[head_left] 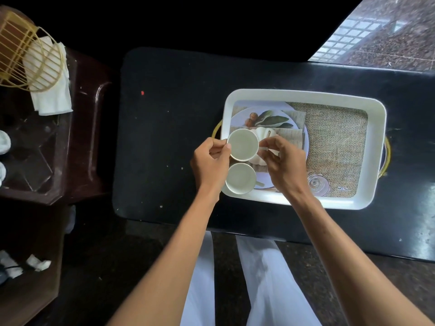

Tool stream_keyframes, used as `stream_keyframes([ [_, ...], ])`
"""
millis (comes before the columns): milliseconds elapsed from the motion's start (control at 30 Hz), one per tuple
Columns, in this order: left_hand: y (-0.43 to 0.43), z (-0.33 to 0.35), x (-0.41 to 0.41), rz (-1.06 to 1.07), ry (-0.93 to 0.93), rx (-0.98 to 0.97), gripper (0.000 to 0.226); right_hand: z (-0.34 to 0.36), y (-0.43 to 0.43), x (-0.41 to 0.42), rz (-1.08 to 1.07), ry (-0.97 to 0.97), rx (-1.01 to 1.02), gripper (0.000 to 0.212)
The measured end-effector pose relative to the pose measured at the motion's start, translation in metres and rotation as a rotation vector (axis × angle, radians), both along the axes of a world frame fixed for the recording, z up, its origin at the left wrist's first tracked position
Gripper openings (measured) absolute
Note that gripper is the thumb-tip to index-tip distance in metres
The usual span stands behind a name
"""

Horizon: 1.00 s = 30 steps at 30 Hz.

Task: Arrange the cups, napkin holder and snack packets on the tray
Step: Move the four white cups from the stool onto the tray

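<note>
Head view, cup placement. Your left hand pinches the near-left rim of the upper cup between thumb and fingertips; your right hand closes lightly at the cup's right side, seemingly on its handle, though the fingers hide the contact. The cup sits upright at the left end of the white tray, over the printed liner. A second cup stands just beside it, nearer you, in the tray's near-left corner, untouched. The tray rests on the dark table.

The step in hand appears to be seating or squaring the upper cup, so the cup stage is well along while the rest is not begun. The gold wire napkin holder, with white napkins in it, is on the brown side stand, well apart from the tray. No snack packets can be identified.

The next move likely calls for you to release both hands cleanly, then reach left for the holder; the tray's right half offers open room.
</note>
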<state>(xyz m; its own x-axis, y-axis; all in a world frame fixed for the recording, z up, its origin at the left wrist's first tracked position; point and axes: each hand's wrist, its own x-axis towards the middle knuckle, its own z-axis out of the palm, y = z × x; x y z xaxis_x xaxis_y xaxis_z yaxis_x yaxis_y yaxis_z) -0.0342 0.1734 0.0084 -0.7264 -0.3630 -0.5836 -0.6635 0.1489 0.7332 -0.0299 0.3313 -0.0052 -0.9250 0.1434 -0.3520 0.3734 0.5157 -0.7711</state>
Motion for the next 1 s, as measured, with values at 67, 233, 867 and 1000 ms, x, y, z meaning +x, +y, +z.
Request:
stream_keyframes([
  [67, 0.0, -0.001, -0.001, -0.008, 0.0, 0.005, 0.006, -0.001, 0.001, 0.001, -0.001, 0.0, -0.006, 0.011],
  [233, -0.005, -0.001, 0.001, -0.039, 0.003, 0.038, 0.007, 0.001, 0.003, 0.0, 0.023, -0.024, -0.005, 0.012],
  [867, -0.237, 0.065, 0.057, 0.155, 0.255, -0.28, 0.035, 0.058, -0.179, -0.01, 0.759, 0.121, 0.3, 0.087],
  [1000, -0.314, 0.08, 0.063, 0.029, 0.314, -0.616, 0.039, 0.059, -0.259, -0.009, 0.932, 0.127, 0.332, 0.087],
])
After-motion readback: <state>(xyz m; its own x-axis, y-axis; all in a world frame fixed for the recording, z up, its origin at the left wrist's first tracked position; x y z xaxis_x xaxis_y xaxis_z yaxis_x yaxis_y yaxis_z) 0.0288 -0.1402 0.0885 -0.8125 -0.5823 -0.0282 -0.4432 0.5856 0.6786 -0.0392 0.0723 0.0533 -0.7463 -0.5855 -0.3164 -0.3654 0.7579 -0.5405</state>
